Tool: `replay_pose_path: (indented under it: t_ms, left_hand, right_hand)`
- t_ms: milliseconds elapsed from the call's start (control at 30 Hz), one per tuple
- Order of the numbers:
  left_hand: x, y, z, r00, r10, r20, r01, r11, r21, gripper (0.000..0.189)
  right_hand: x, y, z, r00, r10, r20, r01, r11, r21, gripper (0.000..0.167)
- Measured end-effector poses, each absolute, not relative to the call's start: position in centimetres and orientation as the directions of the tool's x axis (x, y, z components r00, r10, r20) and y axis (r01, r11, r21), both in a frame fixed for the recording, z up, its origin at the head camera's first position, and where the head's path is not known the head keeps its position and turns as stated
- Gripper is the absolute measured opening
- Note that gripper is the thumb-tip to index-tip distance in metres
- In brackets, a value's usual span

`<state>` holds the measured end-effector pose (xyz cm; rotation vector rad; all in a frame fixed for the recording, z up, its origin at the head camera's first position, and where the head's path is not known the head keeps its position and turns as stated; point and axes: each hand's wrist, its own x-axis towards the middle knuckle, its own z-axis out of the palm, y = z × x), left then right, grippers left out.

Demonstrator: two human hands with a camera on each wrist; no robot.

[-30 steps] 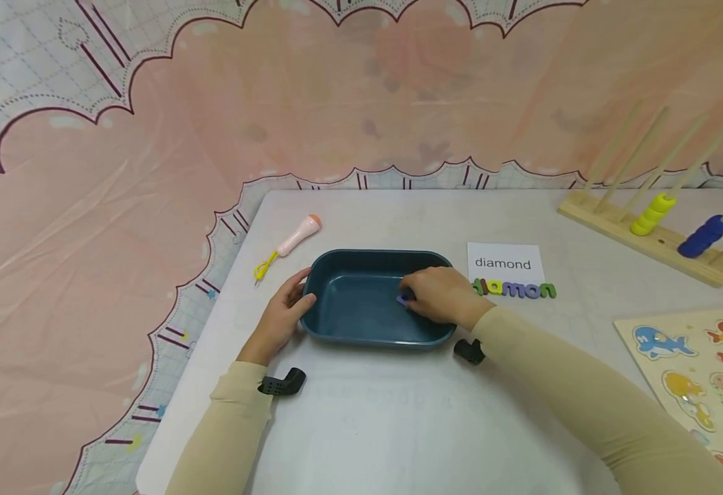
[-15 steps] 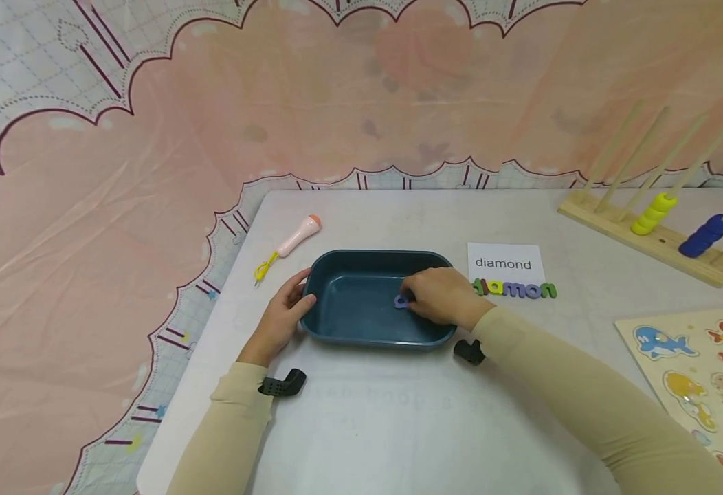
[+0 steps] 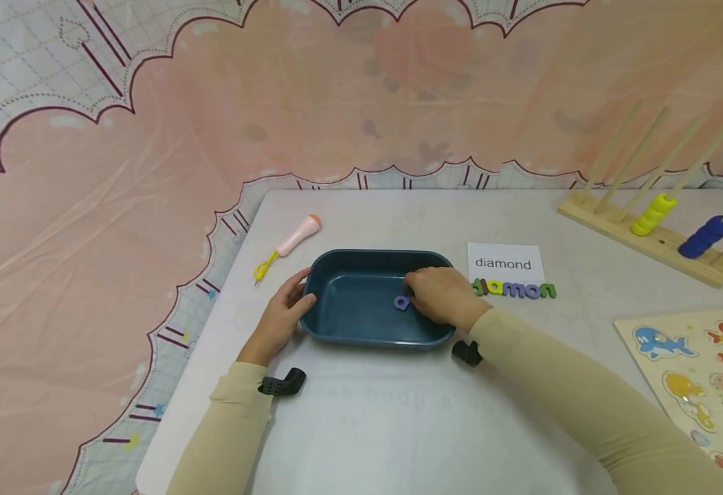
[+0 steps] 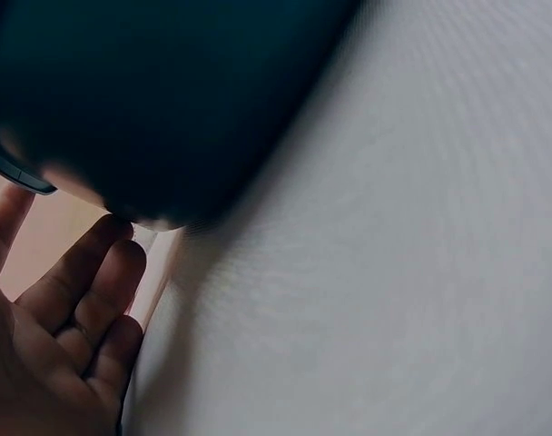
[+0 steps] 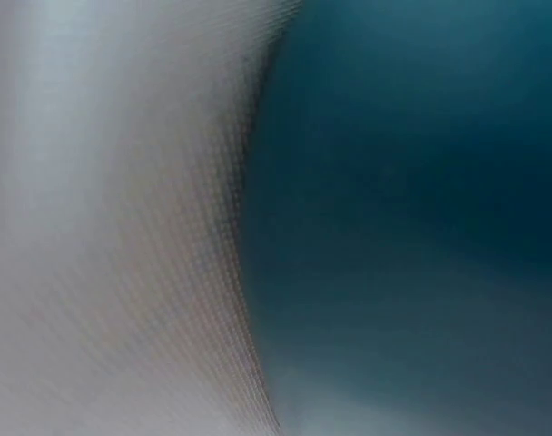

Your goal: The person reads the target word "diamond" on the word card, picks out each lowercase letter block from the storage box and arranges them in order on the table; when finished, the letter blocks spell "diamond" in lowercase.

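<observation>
A dark teal tray sits on the white table, its left end gripped by my left hand, thumb on the rim and fingers outside. From the left wrist, the fingertips of that hand show right at the tray's outer wall. Inside the tray, toward its right end, my right hand pinches a small purple foam letter whose ring-shaped part sticks out left of the fingers; the rest of it is hidden. Only the tray's outer side and the table appear in the right wrist view.
Right of the tray lies a card reading "diamond", with colourful letters spelling "diamon" below it. A wooden bead stand and an animal puzzle board are farther right. A pink toy microphone lies behind left.
The purple letter has turned and more of it shows beside the right fingers, which have shifted slightly right. The left hand and the tray have stayed in place.
</observation>
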<state>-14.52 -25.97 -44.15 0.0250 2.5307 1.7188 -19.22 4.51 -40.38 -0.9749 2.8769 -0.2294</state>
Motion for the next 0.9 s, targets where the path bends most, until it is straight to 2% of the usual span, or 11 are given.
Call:
replay_pose_path:
  t_ms: [133, 400, 633, 900]
  left_hand:
    - [-14.55, -26.00, -44.23, -0.996, 0.067, -0.054, -0.025, 0.374, 0.927, 0.056]
    - [-14.55, -25.98, -44.16, -0.997, 0.066, -0.050, -0.022, 0.378, 0.925, 0.057]
    - [-14.72, -26.06, -44.28, -0.996, 0.061, -0.060, -0.032, 0.380, 0.925, 0.057]
    - [-14.87, -26.10, -44.48, -0.996, 0.065, -0.066, -0.037, 0.379, 0.925, 0.057]
  right_hand:
    - [-19.20, 4.56, -40.44, -0.794, -0.607, -0.033, -0.592, 0.784, -0.185, 0.025]
    - [-19.06, 4.77, -40.03, -0.775, -0.628, -0.072, -0.603, 0.768, -0.214, 0.047]
    - [-19.29, 4.65, -40.04, -0.746, -0.660, -0.088, -0.643, 0.748, -0.166, 0.044]
    - [-19.34, 4.16, -39.62, -0.759, -0.633, -0.154, -0.609, 0.773, -0.179, 0.049]
